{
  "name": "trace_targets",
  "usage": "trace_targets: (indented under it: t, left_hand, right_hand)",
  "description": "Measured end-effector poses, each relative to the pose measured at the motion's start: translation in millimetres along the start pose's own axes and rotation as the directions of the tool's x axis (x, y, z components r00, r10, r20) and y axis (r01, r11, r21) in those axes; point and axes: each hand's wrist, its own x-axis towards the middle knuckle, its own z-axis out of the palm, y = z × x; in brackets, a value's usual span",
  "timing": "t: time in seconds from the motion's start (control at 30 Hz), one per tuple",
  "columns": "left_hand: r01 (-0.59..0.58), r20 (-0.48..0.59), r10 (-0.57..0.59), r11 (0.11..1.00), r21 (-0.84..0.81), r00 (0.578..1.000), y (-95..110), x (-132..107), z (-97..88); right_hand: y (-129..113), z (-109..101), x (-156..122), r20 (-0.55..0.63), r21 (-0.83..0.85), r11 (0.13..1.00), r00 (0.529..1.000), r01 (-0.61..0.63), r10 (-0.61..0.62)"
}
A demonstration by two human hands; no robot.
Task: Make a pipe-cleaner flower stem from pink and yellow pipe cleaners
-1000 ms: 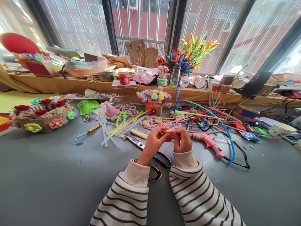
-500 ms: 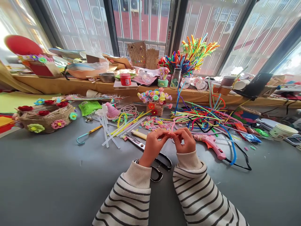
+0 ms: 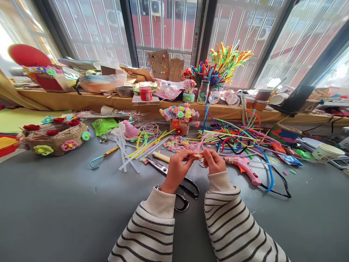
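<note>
Held between my two hands is a small pale yellowish piece (image 3: 198,155), too small to name its kind. My left hand (image 3: 177,169) pinches its left side with thumb and index finger. At its right end, the fingertips of my right hand (image 3: 214,162) are closed together. A pink pipe cleaner (image 3: 201,143) rises just behind the fingertips; whether it joins the piece I cannot tell. Black-handled scissors (image 3: 191,186) lie partly under my left hand and wrist. To the right of my right hand rests a pink glue gun (image 3: 244,168).
Loose pipe cleaners (image 3: 231,134) pile up beyond my hands. Left of them lie white glue sticks (image 3: 124,151) and a crochet hook (image 3: 103,156). A flower-trimmed twine basket (image 3: 56,140) stands at left, a small flower basket (image 3: 180,125) at centre back, a paper cup (image 3: 327,153) at right.
My right hand has shifted slightly right, its fingertips apart from my left hand's. The pale piece between them now shows.
</note>
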Motion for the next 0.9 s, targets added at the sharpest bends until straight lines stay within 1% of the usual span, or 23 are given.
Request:
trace_targets:
  t: [0.07,0.13,0.23,0.3,0.37,0.4,0.47,0.53,0.57,0.63,0.7,0.77,0.83,0.9]
  left_hand:
    - [0.014,0.031,-0.012,0.998,-0.055,0.999,2.1,0.4,0.3]
    - [0.032,0.106,-0.022,0.995,-0.097,0.994,4.5,0.4,0.3]
    - [0.068,0.261,-0.032,0.989,-0.13,0.965,8.2,-0.1,-1.6]
    - [0.098,0.349,-0.04,0.984,-0.151,0.936,10.0,-0.4,-4.3]
    - [0.134,0.407,-0.055,0.977,-0.169,0.912,10.3,-0.2,-6.9]
    - [0.159,0.415,-0.074,0.972,-0.174,0.907,9.7,0.0,-7.7]
    - [0.223,0.383,-0.138,0.957,-0.188,0.913,6.6,0.8,-7.8]
    - [0.301,0.346,-0.216,0.929,-0.214,0.913,2.1,1.7,-6.5]
    - [0.333,0.348,-0.244,0.916,-0.225,0.905,0.0,2.0,-5.7]
    - [0.359,0.371,-0.259,0.904,-0.232,0.892,-2.7,2.6,-5.1]
    - [0.366,0.397,-0.256,0.902,-0.231,0.881,-2.4,2.7,-6.4]
    - [0.406,0.45,-0.274,0.885,-0.227,0.85,0.0,2.3,-9.1]
    - [0.477,0.537,-0.305,0.853,-0.213,0.786,3.2,1.7,-11.7]
    - [0.536,0.61,-0.32,0.818,-0.208,0.725,5.6,1.1,-13.4]
  right_hand:
    - [5.2,-1.8,3.7,-0.012,0.141,0.979,0.989,-0.147,0.151]
    - [9.7,-3.5,6.7,0.035,0.213,0.945,0.969,-0.248,0.246]
    - [12.9,-5.4,8.7,0.132,0.244,0.918,0.949,-0.311,0.287]
    - [12.8,-6.2,8.5,0.14,0.248,0.915,0.946,-0.32,0.293]
    - [12.3,-6.4,7.6,0.133,0.25,0.916,0.948,-0.315,0.29]
    - [12.4,-6.2,7.1,0.14,0.253,0.915,0.948,-0.315,0.287]
    - [13.6,-4.8,5.9,0.169,0.268,0.91,0.945,-0.317,0.28]
    - [15.8,-2.1,4.8,0.222,0.273,0.905,0.937,-0.325,0.27]
    - [16.9,-0.6,4.4,0.253,0.263,0.907,0.93,-0.33,0.265]
    - [18.5,1.7,4.0,0.298,0.227,0.916,0.919,-0.331,0.258]
    - [18.5,1.9,4.5,0.293,0.209,0.922,0.92,-0.327,0.26]
    - [16.8,0.1,5.7,0.248,0.232,0.918,0.933,-0.32,0.262]
    - [14.2,-2.4,7.0,0.206,0.279,0.905,0.94,-0.321,0.27]
    - [11.5,-3.7,7.4,0.197,0.321,0.882,0.935,-0.345,0.294]
